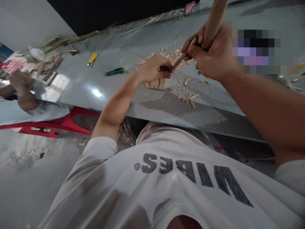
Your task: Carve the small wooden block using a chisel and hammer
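Observation:
My left hand [153, 68] presses down on a small flat wooden piece [157, 84] lying on the grey table [107, 86], fingers curled over its top. My right hand [211, 54] is closed around a wooden-handled carving tool [214, 19], whose thin end [179, 60] slants down to the wooden piece just beside my left fingers. Pale wood chips [173, 57] lie scattered behind and to the right of the piece.
A green utility knife [115, 71] and a yellow one [92, 58] lie on the table to the left. Wood scraps and blocks [49, 63] sit at the far left end. Another person's arm [26, 98] rests there, above a red plastic stool [59, 125].

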A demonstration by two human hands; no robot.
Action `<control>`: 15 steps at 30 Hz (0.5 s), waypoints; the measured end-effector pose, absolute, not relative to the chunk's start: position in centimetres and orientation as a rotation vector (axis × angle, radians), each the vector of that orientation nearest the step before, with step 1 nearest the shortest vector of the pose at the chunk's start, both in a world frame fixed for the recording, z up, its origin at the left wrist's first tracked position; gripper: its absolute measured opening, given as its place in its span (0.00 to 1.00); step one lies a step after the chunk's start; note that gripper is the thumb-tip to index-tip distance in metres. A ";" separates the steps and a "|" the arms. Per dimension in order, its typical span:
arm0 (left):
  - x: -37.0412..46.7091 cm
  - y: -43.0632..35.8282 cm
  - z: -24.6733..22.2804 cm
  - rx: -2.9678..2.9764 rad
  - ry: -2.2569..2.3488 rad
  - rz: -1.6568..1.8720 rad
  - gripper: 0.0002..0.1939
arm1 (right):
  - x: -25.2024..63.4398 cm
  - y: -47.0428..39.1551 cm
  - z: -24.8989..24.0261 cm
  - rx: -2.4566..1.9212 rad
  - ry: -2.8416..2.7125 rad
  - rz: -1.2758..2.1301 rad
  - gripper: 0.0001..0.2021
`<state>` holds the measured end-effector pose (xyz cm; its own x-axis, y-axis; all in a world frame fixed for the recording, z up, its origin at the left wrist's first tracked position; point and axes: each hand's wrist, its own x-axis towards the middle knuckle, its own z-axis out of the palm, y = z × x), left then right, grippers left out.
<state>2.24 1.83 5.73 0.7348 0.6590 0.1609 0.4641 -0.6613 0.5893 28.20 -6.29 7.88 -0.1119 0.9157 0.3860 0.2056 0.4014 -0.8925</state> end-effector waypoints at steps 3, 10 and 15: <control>2.3 2.2 5.3 2.427 0.846 0.521 0.07 | 28.3 -6.2 7.7 -1.024 -1.591 0.809 0.25; 2.6 2.5 5.3 2.449 0.905 0.577 0.12 | 28.3 -6.2 8.6 -0.977 -1.606 0.771 0.25; 3.3 1.8 5.8 2.400 0.939 0.517 0.20 | 28.0 -6.8 9.0 -0.991 -1.619 0.778 0.24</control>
